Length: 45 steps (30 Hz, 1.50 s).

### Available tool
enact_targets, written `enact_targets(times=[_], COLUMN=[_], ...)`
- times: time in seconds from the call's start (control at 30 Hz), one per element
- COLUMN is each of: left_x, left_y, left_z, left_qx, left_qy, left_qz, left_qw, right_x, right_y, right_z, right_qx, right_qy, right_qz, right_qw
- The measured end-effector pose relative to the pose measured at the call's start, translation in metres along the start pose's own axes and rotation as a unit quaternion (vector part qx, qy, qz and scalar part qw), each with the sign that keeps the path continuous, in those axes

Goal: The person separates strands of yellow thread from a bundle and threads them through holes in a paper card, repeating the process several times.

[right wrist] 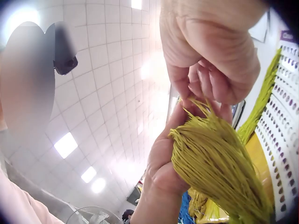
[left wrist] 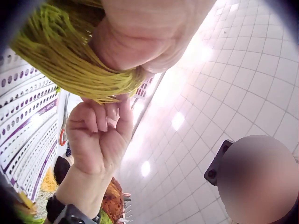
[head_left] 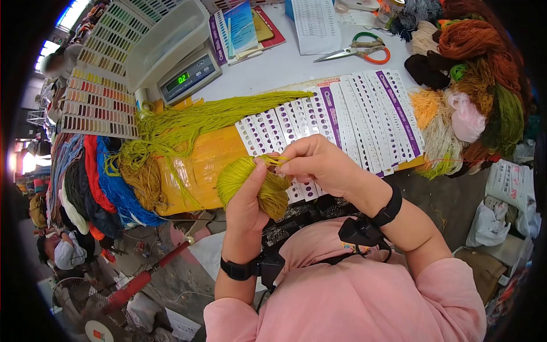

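Observation:
My left hand [head_left: 246, 199] grips a thick, folded skein of yellow-green thread [head_left: 232, 178], holding it up over the front edge of the table. Fingers of my right hand [head_left: 320, 164] pinch a few strands at the skein's upper end, close to the left thumb. In the right wrist view the strands of the skein [right wrist: 217, 165] fan downward from the left hand [right wrist: 163, 168], and the right hand [right wrist: 210, 56] bends over their top. Seen from the left wrist, the skein [left wrist: 65, 58] partly hides the right fingertips.
White punched cards [head_left: 359, 117] with purple bands lie behind my hands. A long yellow-green hank [head_left: 228, 111] stretches across the table. Further back are a lit digital scale [head_left: 191, 78], a plastic tub [head_left: 171, 43] and scissors [head_left: 359, 51]. Coloured skeins [head_left: 473, 43] heap up at the right.

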State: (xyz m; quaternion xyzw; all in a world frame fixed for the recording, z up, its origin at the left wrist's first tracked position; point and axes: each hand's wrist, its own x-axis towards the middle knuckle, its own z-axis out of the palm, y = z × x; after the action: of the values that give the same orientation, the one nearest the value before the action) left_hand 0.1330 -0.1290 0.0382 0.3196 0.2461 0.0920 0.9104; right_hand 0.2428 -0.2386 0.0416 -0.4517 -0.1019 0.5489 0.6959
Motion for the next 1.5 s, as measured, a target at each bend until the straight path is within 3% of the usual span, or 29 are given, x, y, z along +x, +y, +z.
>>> enact_targets(times=[0.17, 0.23, 0.33, 0.53, 0.83, 0.93, 1.03, 1.5], left_x=[-0.004, -0.006, -0.006, -0.007, -0.007, -0.007, -0.007, -0.003], left_y=[-0.002, -0.004, 0.001, 0.002, 0.003, 0.001, 0.004, 0.000], left_z=[-0.005, -0.006, 0.006, 0.005, 0.003, -0.002, 0.006, 0.002], left_qx=[-0.014, -0.063, -0.031, 0.015, -0.056, 0.045, 0.003, -0.017], left_qy=[-0.031, -0.079, -0.107, -0.124, -0.088, -0.020, 0.010, 0.007], left_qz=[0.025, 0.013, 0.020, 0.004, -0.007, 0.007, -0.007, -0.005], left_qw=[0.999, 0.995, 0.994, 0.992, 0.994, 0.999, 1.000, 1.000], right_x=[-0.003, -0.004, -0.002, 0.000, -0.001, 0.002, 0.002, 0.002], right_y=[0.002, -0.004, -0.005, -0.007, -0.007, 0.000, 0.000, -0.002], right_z=[-0.013, -0.007, -0.002, 0.016, 0.009, 0.006, 0.006, 0.005], right_qx=[0.151, 0.124, 0.053, -0.075, -0.009, -0.006, 0.001, -0.021], right_qy=[-0.073, -0.042, -0.005, 0.028, 0.020, 0.026, 0.024, 0.012], right_qz=[0.059, 0.043, 0.038, 0.018, 0.029, 0.031, 0.029, 0.027], right_qw=[0.984, 0.990, 0.998, 0.997, 0.999, 0.999, 0.999, 0.999])
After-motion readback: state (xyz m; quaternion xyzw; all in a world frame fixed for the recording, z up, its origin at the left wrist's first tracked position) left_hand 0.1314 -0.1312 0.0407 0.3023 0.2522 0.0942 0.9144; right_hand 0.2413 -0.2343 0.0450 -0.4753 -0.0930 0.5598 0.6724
